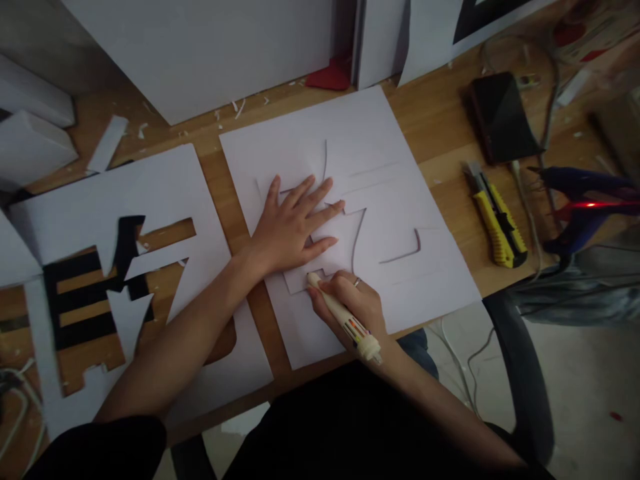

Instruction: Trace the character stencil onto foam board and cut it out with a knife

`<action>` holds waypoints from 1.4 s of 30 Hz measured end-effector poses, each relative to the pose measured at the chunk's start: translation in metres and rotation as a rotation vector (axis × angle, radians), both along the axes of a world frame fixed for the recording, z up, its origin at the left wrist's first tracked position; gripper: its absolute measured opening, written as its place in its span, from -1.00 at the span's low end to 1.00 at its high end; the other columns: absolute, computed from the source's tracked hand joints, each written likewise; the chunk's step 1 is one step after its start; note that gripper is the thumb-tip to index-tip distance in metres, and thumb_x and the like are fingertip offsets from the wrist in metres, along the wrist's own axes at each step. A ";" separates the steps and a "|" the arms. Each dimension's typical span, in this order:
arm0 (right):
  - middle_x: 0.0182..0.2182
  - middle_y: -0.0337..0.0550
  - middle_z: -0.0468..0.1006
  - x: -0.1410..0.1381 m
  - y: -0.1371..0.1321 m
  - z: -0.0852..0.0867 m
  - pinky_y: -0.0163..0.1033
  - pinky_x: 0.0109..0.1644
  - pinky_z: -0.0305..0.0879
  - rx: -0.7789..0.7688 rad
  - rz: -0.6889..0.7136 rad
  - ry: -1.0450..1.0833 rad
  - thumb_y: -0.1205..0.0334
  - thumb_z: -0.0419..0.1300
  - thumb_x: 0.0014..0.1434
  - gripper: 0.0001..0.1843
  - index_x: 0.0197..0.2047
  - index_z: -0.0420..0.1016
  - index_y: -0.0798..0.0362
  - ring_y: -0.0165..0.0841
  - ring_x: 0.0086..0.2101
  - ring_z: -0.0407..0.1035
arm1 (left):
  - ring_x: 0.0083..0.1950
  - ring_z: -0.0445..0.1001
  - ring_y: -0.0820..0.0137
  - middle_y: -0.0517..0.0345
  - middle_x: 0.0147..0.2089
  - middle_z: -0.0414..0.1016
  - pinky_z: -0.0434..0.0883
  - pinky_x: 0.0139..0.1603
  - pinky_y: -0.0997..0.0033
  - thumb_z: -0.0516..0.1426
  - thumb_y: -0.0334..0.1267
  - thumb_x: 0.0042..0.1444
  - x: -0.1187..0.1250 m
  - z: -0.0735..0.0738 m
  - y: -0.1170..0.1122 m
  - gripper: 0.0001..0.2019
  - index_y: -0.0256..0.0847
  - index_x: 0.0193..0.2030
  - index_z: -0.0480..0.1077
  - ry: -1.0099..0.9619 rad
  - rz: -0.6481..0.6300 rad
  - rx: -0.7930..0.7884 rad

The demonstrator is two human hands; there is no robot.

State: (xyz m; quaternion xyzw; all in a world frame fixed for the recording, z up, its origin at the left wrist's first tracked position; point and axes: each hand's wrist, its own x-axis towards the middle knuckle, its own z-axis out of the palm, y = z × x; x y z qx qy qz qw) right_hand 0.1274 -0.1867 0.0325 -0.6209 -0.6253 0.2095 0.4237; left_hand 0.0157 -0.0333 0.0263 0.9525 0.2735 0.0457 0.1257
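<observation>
Right grip [357,303] on pen [351,325], near paper [430,287] edge

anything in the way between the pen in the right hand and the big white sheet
Nothing visible blocks the pen, though a smaller white piece seems to lie on the sheet close by the pen's tip, partly under the spread left hand.

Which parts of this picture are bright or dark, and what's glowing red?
Head view: the white rectangular paper sheet under the bare left hand looks bright; the top corners look dim; red light glows on the dark-blue pistol-shaped tool, which looks blurry.
</observation>
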 end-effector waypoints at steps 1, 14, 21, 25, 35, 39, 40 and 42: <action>-0.57 -0.35 0.28 0.000 0.000 -0.001 -0.37 -0.48 0.15 -0.006 -0.001 0.005 0.31 0.20 0.23 -0.79 -0.45 0.33 0.02 -0.52 -0.56 0.21 | 0.50 -0.08 -0.01 0.06 0.52 -0.06 -0.28 0.38 -0.42 0.02 0.05 0.30 0.000 0.000 0.000 -0.44 0.06 0.41 0.10 0.000 0.000 0.000; -0.44 -0.32 0.54 0.024 -0.034 0.003 -0.30 -0.42 0.35 0.007 -0.276 0.068 0.20 0.24 0.22 -0.86 -0.13 0.44 -0.05 -0.43 -0.49 0.42 | 0.50 -0.05 0.02 0.06 0.51 -0.04 -0.26 0.39 -0.41 0.00 0.08 0.30 0.001 0.002 0.000 -0.44 0.04 0.39 0.13 0.001 0.016 0.005; -0.10 -0.11 0.65 0.064 -0.025 -0.015 0.18 0.25 0.22 0.120 -0.339 -0.273 0.20 0.26 0.23 -0.80 -0.06 0.47 -0.04 -0.13 0.06 0.45 | 0.51 -0.07 0.07 0.10 0.51 -0.06 -0.24 0.40 -0.39 -0.09 0.16 0.31 0.002 0.006 0.000 -0.43 0.06 0.39 0.12 0.027 0.020 -0.005; 0.01 -0.05 0.61 0.074 -0.024 -0.016 0.46 0.34 -0.25 0.020 -0.256 -0.366 -0.06 0.32 0.14 -0.57 0.01 0.42 -0.08 0.00 0.21 0.29 | 0.50 -0.06 0.06 0.08 0.51 -0.03 -0.22 0.39 -0.40 -0.07 0.14 0.31 0.004 0.007 -0.001 -0.45 0.05 0.38 0.14 0.029 0.035 0.003; 0.06 -0.12 0.58 0.072 -0.027 -0.017 0.51 0.32 -0.41 -0.006 -0.190 -0.355 0.03 0.29 0.19 -0.66 0.00 0.41 -0.11 -0.10 0.11 0.39 | 0.50 -0.05 0.08 0.08 0.50 0.00 -0.21 0.40 -0.36 0.00 0.08 0.30 0.005 0.007 -0.004 -0.47 0.07 0.37 0.17 0.028 0.052 0.034; 0.01 -0.14 0.61 0.071 -0.028 -0.019 0.50 0.33 -0.41 0.023 -0.208 -0.352 0.11 0.29 0.18 -0.72 -0.03 0.44 -0.11 -0.17 -0.05 0.48 | 0.50 -0.04 0.08 0.11 0.50 0.00 -0.20 0.40 -0.36 0.00 0.09 0.29 0.004 0.007 -0.004 -0.47 0.07 0.37 0.17 0.027 0.044 0.031; 0.00 -0.15 0.62 0.070 -0.029 -0.020 0.50 0.33 -0.42 0.030 -0.209 -0.350 0.13 0.30 0.18 -0.71 -0.03 0.44 -0.11 -0.17 -0.07 0.48 | 0.50 -0.04 0.08 0.11 0.50 0.00 -0.19 0.40 -0.36 0.00 0.09 0.29 0.004 0.007 -0.004 -0.46 0.07 0.37 0.17 0.030 0.042 0.029; -0.01 -0.14 0.62 0.070 -0.029 -0.019 0.51 0.33 -0.42 0.043 -0.212 -0.348 0.15 0.30 0.17 -0.71 -0.02 0.43 -0.11 -0.17 -0.07 0.49 | 0.50 -0.05 0.08 0.11 0.50 -0.01 -0.18 0.40 -0.36 0.00 0.10 0.29 0.004 0.007 -0.004 -0.46 0.07 0.37 0.16 0.038 0.042 0.029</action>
